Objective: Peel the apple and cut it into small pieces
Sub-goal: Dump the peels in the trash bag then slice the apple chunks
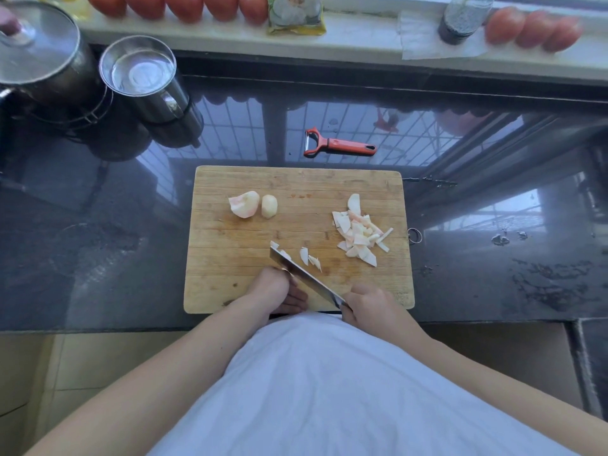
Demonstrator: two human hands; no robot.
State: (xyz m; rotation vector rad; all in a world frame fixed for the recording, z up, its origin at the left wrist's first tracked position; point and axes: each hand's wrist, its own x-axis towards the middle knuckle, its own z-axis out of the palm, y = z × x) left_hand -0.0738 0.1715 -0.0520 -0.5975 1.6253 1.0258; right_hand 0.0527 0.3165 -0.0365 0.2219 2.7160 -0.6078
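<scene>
Cutting stage, well along. Peeling looks finished: red peeler (339, 146) is lying on the dark counter (131, 245) just beyond the cutting board (230, 281), out of the way but within reach.

Right hand (370, 307) is wrapping its fingers around the handle of the knife (304, 274). The blade is running diagonally up and to the left across the board's near edge, so it is lying next to the left hand (278, 291).

Left hand is sitting curled beside the blade, knuckles toward it. It is probably steadying a piece of apple for slicing, but whatever is under the fingers is hidden, so the grip cannot be told. Bits of pale flesh are showing at the blade tip.

A few fresh slices (311, 258) are lying just right of the blade. A larger pile of cut pieces (358, 235) is sitting at the board's right side, likely pushed there to keep the working spot free. Two uncut apple chunks (253, 205) are waiting at the upper left, apart from the pile, keeping done and undone separate.

Steel mug (144, 74) and a lidded pot (39, 57) are standing far left on the counter; tomatoes (184, 6) are lining the sill.
</scene>
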